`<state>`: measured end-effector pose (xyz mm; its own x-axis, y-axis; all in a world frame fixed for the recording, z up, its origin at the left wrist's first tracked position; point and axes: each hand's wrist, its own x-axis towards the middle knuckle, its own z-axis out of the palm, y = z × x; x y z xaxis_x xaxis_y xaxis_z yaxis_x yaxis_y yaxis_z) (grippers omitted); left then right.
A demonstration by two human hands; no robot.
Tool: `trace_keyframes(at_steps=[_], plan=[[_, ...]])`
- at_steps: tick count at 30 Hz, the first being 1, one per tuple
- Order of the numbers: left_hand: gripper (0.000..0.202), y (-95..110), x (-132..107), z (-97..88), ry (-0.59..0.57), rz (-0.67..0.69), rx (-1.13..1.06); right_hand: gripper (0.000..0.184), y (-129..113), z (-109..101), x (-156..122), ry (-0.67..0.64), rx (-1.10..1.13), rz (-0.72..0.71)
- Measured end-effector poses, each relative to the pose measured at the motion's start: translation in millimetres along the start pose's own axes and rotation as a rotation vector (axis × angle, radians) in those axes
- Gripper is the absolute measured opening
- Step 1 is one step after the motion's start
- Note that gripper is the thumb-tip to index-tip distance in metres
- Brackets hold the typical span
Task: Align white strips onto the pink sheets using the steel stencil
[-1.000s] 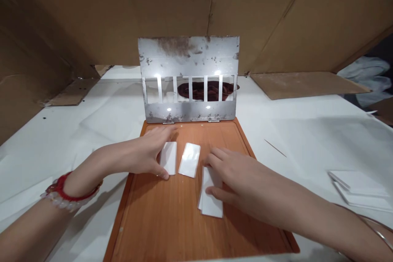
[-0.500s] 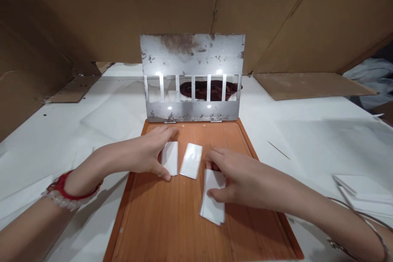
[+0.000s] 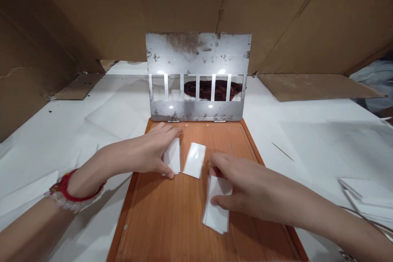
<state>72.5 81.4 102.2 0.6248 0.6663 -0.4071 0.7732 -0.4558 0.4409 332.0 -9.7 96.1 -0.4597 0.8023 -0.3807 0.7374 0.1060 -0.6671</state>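
Observation:
My left hand (image 3: 155, 149) curls around a small stack of white cards (image 3: 173, 157) on the wooden board (image 3: 166, 217), thumb at the near end and fingers at the far end. The palm hides part of that stack. In the middle of the board lies a glossy white card (image 3: 195, 160), slightly slanted and touched by neither hand. My right hand (image 3: 238, 182) grips a thicker stack of white cards (image 3: 215, 215), its thumb on top and its curled fingers at the far end. The lower edges of this stack are slightly fanned.
A stained metal plate (image 3: 196, 110) with a row of rectangular windows stands upright, hinged at the board's far edge. Behind it lies a dark cloth (image 3: 219, 89). Cardboard walls (image 3: 178, 4) surround the white table (image 3: 264, 125). White sheets (image 3: 365, 192) lie at the right, beside a thin stick (image 3: 282, 151).
The view has shifted a little, so everything sits farther right. My right hand and its stack have come slightly nearer. The stack in my left hand has turned a little.

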Motion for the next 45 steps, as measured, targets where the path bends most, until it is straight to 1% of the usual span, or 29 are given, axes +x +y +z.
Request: trace_keyframes(at_steps=[3, 5, 7, 9, 11, 12, 14, 16, 19, 21, 25, 29, 31, 33, 36, 39, 42, 45], plan=[[0.052, 4.2, -2.0, -1.7, 0.016, -0.014, 0.028, 0.021, 3.8, 3.0, -1.5, 0.049, -0.075, -0.029], [0.041, 7.5, -3.6, -4.5, 0.008, -0.033, 0.025, 0.019, 5.1, 4.1, -3.0, 0.058, -0.079, -0.037], [0.035, 10.5, -5.5, -8.0, -0.049, -0.04, -0.02, 0.018, 4.0, 4.1, -5.2, 0.058, -0.042, -0.051], [0.033, 12.9, -7.3, -10.4, -0.139, -0.025, -0.101, 0.018, 0.6, 4.0, -7.5, 0.055, -0.01, -0.061], [0.042, 14.7, -7.9, -9.8, -0.187, -0.001, -0.168, 0.025, -3.7, 6.1, -9.3, 0.058, -0.036, -0.057], [0.051, 15.5, -7.6, -8.0, -0.182, 0.01, -0.184, 0.031, -5.5, 8.4, -9.9, 0.055, -0.067, -0.047], [0.071, 16.9, -5.7, -1.9, -0.133, 0.031, -0.185, 0.046, -6.9, 15.9, -10.3, 0.054, -0.151, -0.031], [0.081, 18.3, -3.0, 5.4, -0.081, 0.062, -0.169, 0.054, -5.5, 25.4, -10.2, 0.07, -0.239, -0.04], [0.077, 20.9, 0.3, 13.6, -0.046, 0.127, -0.14, 0.049, -1.4, 36.7, -10.4, 0.121, -0.341, -0.089], [0.072, 22.4, 1.8, 16.1, -0.041, 0.167, -0.127, 0.046, -0.2, 39.3, -10.6, 0.135, -0.35, -0.091], [0.068, 23.2, 6.4, 18.9, -0.039, 0.221, -0.117, 0.05, -2.0, 33.2, -10.2, 0.127, -0.264, -0.06], [0.078, 22.6, 14.1, 23.0, -0.032, 0.228, -0.111, 0.051, -2.6, 23.5, -10.4, 0.072, -0.13, -0.048], [0.079, 22.8, 15.9, 23.1, -0.031, 0.221, -0.11, 0.046, -1.9, 18.4, -10.1, 0.02, 0.001, -0.02], [0.082, 22.6, 14.0, 20.4, -0.031, 0.207, -0.113, 0.044, -1.3, 11.4, -7.7, -0.067, 0.118, 0.052], [0.096, 19.5, 4.6, 12.6, -0.036, 0.164, -0.118, 0.055, -1.6, -2.8, 2.7, -0.166, 0.188, 0.145], [0.107, 14.4, -5.6, 7.2, -0.023, 0.111, -0.108, 0.065, -3.5, -14.4, 20.5, -0.149, 0.271, 0.133], [0.103, 11.2, -8.6, 9.1, -0.002, 0.107, -0.088, 0.068, -7.1, -15.0, 38.7, -0.097, 0.329, 0.071], [0.094, 8.7, -5.2, 15.2, 0.029, 0.125, -0.073, 0.063, -10.2, -6.7, 49.0, 0.012, 0.161, 0.041]])
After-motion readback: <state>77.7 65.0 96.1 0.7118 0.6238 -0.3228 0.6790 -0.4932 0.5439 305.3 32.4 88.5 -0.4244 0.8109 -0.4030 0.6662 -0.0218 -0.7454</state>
